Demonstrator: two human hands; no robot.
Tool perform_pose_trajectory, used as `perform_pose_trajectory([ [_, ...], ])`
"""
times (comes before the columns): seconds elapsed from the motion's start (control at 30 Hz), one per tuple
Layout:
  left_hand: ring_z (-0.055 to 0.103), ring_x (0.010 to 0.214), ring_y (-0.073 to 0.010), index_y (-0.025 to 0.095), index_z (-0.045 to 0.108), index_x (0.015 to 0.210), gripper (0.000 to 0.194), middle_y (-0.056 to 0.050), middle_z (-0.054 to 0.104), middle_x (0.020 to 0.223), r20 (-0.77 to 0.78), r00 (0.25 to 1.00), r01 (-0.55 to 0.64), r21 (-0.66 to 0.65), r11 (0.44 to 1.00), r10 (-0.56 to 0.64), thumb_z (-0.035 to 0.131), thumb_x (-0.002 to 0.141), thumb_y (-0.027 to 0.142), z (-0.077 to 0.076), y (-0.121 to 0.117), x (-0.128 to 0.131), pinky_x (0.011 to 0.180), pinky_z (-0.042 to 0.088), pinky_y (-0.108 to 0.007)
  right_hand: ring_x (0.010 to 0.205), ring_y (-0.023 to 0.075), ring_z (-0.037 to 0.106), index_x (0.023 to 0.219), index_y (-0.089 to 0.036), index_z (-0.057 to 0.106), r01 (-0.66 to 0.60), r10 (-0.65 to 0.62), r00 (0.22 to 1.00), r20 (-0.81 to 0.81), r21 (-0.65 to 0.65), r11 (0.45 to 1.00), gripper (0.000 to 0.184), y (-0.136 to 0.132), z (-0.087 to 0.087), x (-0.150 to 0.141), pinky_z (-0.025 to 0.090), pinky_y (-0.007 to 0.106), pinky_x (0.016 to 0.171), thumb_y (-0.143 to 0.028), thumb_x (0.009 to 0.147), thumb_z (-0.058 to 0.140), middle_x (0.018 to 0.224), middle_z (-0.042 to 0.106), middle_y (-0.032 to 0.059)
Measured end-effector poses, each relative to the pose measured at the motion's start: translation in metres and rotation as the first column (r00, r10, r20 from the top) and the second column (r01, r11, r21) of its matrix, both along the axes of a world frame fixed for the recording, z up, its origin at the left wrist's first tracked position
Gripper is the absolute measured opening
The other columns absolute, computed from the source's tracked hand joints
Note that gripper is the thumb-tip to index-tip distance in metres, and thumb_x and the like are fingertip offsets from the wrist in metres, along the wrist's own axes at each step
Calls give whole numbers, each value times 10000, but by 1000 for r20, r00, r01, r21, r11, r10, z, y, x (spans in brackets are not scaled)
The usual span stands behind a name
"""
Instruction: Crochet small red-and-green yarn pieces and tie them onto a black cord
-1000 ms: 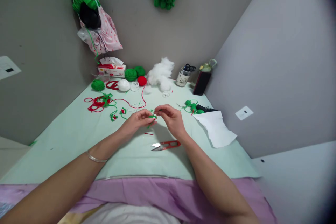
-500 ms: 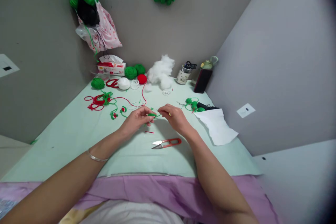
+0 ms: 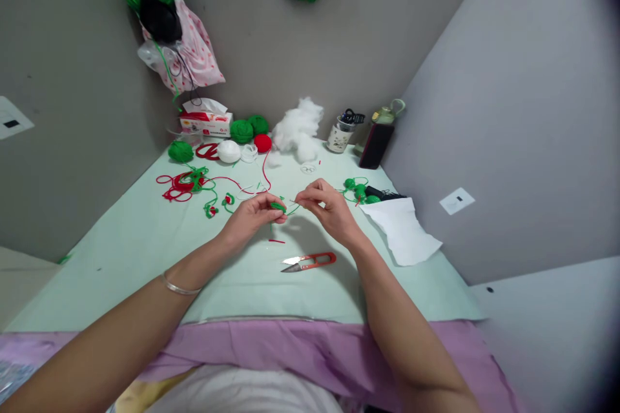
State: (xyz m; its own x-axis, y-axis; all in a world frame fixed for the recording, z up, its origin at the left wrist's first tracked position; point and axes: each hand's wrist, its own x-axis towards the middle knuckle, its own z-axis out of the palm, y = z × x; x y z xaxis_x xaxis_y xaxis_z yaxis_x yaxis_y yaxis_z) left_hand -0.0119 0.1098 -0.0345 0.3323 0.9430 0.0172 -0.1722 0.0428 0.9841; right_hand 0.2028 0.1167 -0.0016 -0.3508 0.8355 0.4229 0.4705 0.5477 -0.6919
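Note:
Between the thumb and fingers of my left hand [image 3: 252,218] is a small green crocheted piece [image 3: 278,206]. My right hand [image 3: 323,203] is closed in a pinch to the right of it, on what looks like a thin needle [image 3: 292,200]. A strand of green yarn [image 3: 293,210] runs from the crocheted piece toward my right fingertips. Below my hands, orange-handled thread snips [image 3: 310,261] lie with their blades pointing left. A short piece of red yarn [image 3: 276,241] rests just above them. Two small red-and-green crocheted pieces [image 3: 228,199] lie left of my left hand.
Tangled red and green yarn [image 3: 183,184] lies at left. Along the back stand a tissue box [image 3: 207,124], green yarn balls [image 3: 241,131], a red ball [image 3: 262,143], white stuffing [image 3: 298,129], a cup [image 3: 339,137] and a phone [image 3: 376,145]. White paper [image 3: 404,232] lies at right.
My right hand has moved away from the crocheted piece, up and to the right, and the green strand between the hands now shows. My left hand keeps its hold.

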Motion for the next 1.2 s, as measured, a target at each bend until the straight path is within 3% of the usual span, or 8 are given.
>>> perform_pose_trajectory([
  [0.43,695,893,-181,180,661,1003,205,-32,718,911,22,995,97,20,995,-98,685,879,341,-4,0,0,882,524,-330,823,155,572,963,-223,737,-34,15,994,110,168,985,159,0,-5,-1,442,288,725,-144,939,601,897,585,43],
  [0.83,683,797,-142,166,661,944,203,-21,702,888,90,978,195,-62,979,-189,732,840,324,7,-3,-1,803,542,-283,831,153,585,944,-244,752,-137,135,990,-46,-52,989,131,0,-5,-3,453,289,741,-197,927,631,884,569,24],
  [1.2,697,800,-146,183,624,958,204,-21,691,942,72,984,166,-51,985,-162,719,857,333,6,-4,-1,782,540,-278,841,159,584,944,-246,742,-72,71,997,32,33,997,174,1,-4,1,449,294,730,-151,931,598,900,578,31],
])
